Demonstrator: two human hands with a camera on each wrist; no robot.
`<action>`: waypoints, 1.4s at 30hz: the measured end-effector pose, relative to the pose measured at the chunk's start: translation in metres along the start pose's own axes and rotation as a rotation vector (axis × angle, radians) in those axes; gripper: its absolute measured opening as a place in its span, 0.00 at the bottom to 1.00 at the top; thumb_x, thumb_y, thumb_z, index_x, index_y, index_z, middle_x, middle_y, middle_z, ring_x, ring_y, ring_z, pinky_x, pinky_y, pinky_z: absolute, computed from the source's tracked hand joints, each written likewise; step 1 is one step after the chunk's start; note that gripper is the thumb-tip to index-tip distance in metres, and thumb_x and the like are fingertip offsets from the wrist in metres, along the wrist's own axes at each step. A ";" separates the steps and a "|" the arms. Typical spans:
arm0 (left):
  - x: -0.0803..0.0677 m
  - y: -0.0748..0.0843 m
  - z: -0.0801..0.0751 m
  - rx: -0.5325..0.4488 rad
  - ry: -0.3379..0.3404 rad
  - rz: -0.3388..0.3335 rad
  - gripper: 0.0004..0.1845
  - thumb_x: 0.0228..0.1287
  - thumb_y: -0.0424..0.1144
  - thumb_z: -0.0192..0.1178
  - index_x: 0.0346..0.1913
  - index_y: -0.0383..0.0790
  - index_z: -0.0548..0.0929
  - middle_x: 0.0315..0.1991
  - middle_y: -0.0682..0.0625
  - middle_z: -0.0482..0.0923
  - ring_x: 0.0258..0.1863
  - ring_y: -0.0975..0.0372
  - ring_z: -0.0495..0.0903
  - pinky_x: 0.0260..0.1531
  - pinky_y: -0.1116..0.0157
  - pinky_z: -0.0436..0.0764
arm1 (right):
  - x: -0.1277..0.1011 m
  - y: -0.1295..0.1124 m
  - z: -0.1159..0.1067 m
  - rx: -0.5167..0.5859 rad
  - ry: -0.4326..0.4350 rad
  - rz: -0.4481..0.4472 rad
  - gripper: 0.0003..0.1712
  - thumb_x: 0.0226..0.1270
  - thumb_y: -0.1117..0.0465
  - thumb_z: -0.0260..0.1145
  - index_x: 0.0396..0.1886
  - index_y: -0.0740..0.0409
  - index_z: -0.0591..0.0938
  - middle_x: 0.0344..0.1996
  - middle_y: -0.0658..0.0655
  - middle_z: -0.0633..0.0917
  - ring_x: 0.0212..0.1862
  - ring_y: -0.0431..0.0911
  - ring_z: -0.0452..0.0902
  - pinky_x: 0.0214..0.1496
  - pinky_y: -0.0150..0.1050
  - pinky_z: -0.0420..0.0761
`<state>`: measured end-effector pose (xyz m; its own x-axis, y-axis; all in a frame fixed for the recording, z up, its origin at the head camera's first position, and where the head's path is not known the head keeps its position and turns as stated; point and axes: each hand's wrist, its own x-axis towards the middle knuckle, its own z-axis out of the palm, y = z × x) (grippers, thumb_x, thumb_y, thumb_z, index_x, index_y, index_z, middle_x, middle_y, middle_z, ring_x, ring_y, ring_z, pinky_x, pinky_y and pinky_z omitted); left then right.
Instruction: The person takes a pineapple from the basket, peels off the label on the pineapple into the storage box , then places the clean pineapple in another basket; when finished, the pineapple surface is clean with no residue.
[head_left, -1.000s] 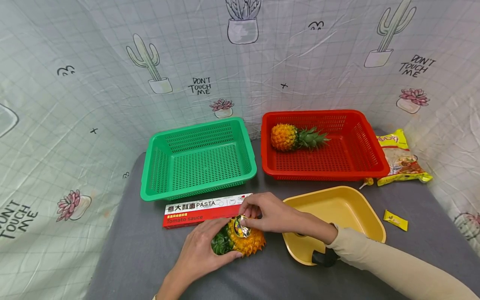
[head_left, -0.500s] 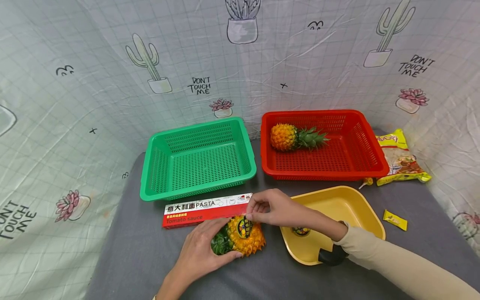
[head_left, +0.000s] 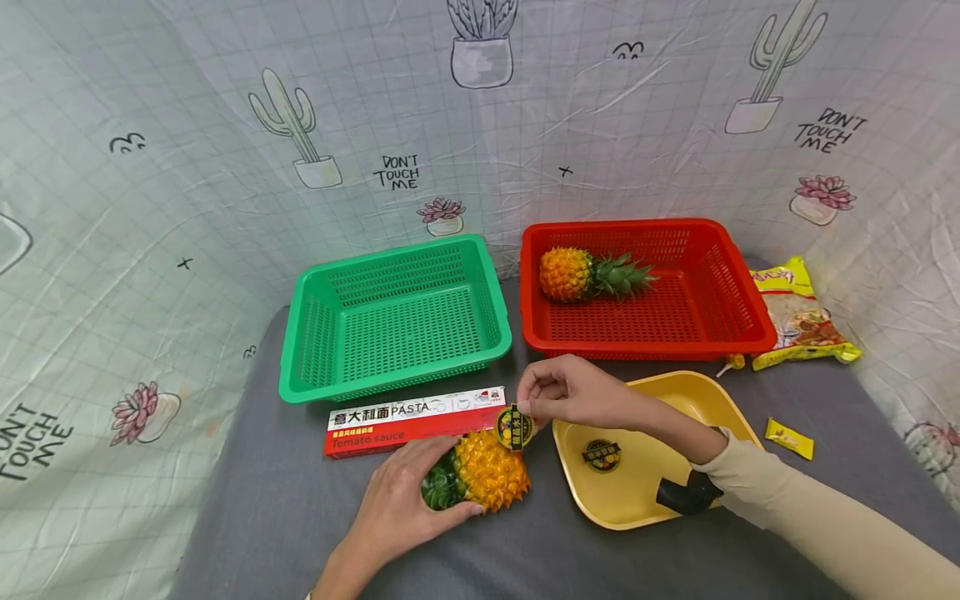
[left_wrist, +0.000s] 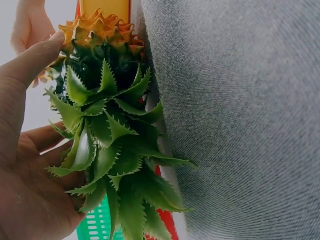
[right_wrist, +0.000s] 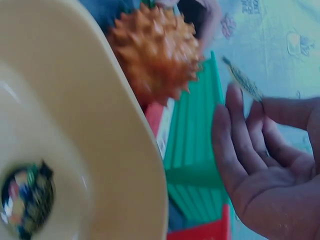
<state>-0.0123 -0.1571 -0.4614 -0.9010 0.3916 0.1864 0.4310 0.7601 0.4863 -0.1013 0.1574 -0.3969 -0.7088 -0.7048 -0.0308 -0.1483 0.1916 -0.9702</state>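
A small orange pineapple (head_left: 492, 472) lies on its side on the grey cloth, green leaves pointing left. My left hand (head_left: 408, 490) holds it, thumb and fingers spread around its leafy end; the left wrist view shows its spiky leaves (left_wrist: 110, 135) beside the palm. Just above the fruit's right side, my right hand (head_left: 577, 393) pinches a round black-and-gold sticker (head_left: 513, 428) between thumb and forefinger. The right wrist view shows that sticker edge-on at the fingertips. Another round dark sticker (head_left: 602, 456) is inside the yellow basin (head_left: 637, 492), below the right forearm.
Behind the pineapple lies a red-and-white pasta box (head_left: 412, 423). A green basket (head_left: 397, 390) stands beyond it, and a red basket (head_left: 652, 346) containing another pineapple (head_left: 566, 273) is to its right. At right are a lollipop (head_left: 733, 363), yellow food bag (head_left: 802, 321) and small yellow packet (head_left: 789, 438).
My right hand has peeled the round sticker off the pineapple and lifted it up and to the right. The left hand keeps its hold on the fruit.
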 end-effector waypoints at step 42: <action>-0.001 0.004 -0.001 0.001 -0.018 -0.047 0.46 0.52 0.76 0.72 0.69 0.52 0.83 0.65 0.56 0.81 0.64 0.57 0.78 0.61 0.46 0.78 | -0.072 0.044 -0.070 -0.443 -0.114 0.140 0.13 0.66 0.73 0.70 0.35 0.49 0.91 0.27 0.43 0.86 0.28 0.39 0.76 0.32 0.35 0.81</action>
<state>-0.0094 -0.1547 -0.4591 -0.9191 0.3652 0.1477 0.3886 0.7785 0.4929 -0.1049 0.2640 -0.4208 -0.6663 -0.7171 -0.2043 -0.3540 0.5455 -0.7597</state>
